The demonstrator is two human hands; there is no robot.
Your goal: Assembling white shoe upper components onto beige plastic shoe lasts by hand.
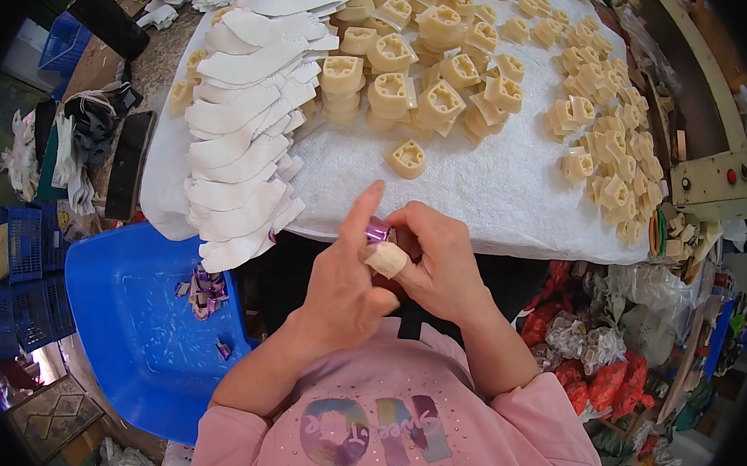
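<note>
Both my hands meet just in front of the table edge, around a small shiny purple piece (378,231). My left hand (342,270) has its index finger stretched upward along the piece, while its other fingers curl in behind and below it. From the other side, my right hand (443,259) closes on the piece with bent fingers. A cream, rounded covering (385,259) sits at the right thumb's tip, like a finger wrap; I cannot tell for certain. My fingers hide most of the purple piece. Just beyond my hands, a single cream heel-like block (406,159) rests on the white cloth.
White shoe-shaped leather pieces (242,111) overlap in a long row on the left. Stacked cream blocks (390,93) stand at the back, with more blocks (617,155) on the right. A blue basin (137,338) at my left holds purple-and-cream pieces (205,292). A dark phone (130,164) lies far left.
</note>
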